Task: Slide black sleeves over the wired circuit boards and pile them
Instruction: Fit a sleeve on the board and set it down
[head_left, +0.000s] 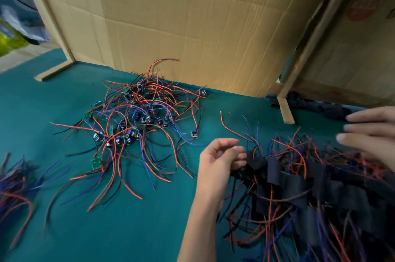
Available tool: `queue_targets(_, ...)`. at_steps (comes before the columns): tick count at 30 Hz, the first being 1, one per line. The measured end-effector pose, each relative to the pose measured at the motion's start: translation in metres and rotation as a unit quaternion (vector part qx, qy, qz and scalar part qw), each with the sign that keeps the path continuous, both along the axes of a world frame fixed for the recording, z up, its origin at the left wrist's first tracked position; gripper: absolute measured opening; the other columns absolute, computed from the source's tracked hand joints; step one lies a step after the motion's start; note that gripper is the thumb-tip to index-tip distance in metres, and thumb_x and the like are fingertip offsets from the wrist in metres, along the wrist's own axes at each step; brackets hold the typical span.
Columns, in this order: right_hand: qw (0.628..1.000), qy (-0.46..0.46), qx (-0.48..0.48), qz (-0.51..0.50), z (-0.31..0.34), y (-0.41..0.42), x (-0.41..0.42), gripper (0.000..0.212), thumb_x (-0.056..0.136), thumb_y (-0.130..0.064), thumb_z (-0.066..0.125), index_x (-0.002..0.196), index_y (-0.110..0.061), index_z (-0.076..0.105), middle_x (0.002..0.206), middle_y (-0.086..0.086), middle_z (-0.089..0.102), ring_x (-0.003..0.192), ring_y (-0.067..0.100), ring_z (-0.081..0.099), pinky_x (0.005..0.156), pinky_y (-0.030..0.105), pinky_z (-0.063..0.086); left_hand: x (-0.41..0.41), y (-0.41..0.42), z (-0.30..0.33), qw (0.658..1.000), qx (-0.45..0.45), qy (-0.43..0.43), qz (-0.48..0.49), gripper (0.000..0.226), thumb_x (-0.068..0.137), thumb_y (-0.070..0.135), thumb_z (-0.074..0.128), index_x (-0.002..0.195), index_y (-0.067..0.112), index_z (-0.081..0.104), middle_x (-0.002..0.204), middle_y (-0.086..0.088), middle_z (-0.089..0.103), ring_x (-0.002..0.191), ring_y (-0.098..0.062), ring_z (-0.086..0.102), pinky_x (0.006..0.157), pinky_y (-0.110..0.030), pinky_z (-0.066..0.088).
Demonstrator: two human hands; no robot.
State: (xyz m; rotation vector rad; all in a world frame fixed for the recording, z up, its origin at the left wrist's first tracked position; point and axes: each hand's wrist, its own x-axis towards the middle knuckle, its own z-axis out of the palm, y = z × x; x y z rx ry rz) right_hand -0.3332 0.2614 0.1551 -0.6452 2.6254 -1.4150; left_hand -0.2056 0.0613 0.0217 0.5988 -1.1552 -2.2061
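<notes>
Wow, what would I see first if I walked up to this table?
First, the tangle of bare circuit boards with red, blue and black wires, mid-table against the cardboard wall. Then the pile of black-sleeved boards at lower right, with the left hand at its edge and the right hand above it.

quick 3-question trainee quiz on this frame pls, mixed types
1. True or false: the bare boards pile lies left of the sleeved pile.
2. What does the left hand hold? A) a board B) a sleeve C) nothing
3. What colour is the table mat?

Key: 1 true. 2 C, its fingers are loosely curled at the sleeved pile's edge. 3 green; the right hand reaches flat toward the loose sleeves.
</notes>
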Motion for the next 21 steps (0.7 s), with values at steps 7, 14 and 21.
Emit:
queue_targets(7, 0.932, 0.138, 0.197, 0.27, -0.024, -0.173, 0.042, 0.024, 0.079, -0.017, 0.068, 0.095, -0.034, 0.074, 0.088, -0.01, 0.076, 0.083, 0.013, 0.071, 0.076, 0.025, 0.055, -0.005, 0.002, 0.0, 0.999, -0.029, -0.007, 0.016, 0.024, 0.088, -0.012, 0.055, 0.083, 0.007, 0.068, 0.08, -0.01, 0.067, 0.074, -0.018, 0.061, 0.071, -0.027, 0.05)
queue_targets(14, 0.887, 0.111, 0.326, 0.309, -0.082, -0.253, 0.035, 0.026, 0.08, -0.011, 0.079, 0.09, -0.031, 0.066, 0.102, 0.005, 0.059, 0.089, 0.029, 0.064, 0.075, 0.029, 0.049, -0.003, 0.001, -0.002, 0.999, -0.037, 0.0, -0.013, 0.027, 0.089, -0.009, 0.05, 0.089, 0.005, 0.074, 0.089, -0.011, 0.074, 0.082, -0.022, 0.063, 0.076, -0.037, 0.049)
queue_targets(21, 0.951, 0.036, 0.135, 0.277, -0.036, -0.209, 0.011, 0.019, 0.077, -0.007, 0.082, 0.09, -0.02, 0.075, 0.085, 0.005, 0.078, 0.073, 0.017, 0.068, 0.084, 0.044, 0.058, -0.005, 0.001, -0.001, 0.999, -0.036, -0.028, -0.006, 0.024, 0.09, -0.012, 0.05, 0.087, 0.006, 0.066, 0.083, -0.009, 0.067, 0.076, -0.016, 0.064, 0.074, -0.025, 0.054)
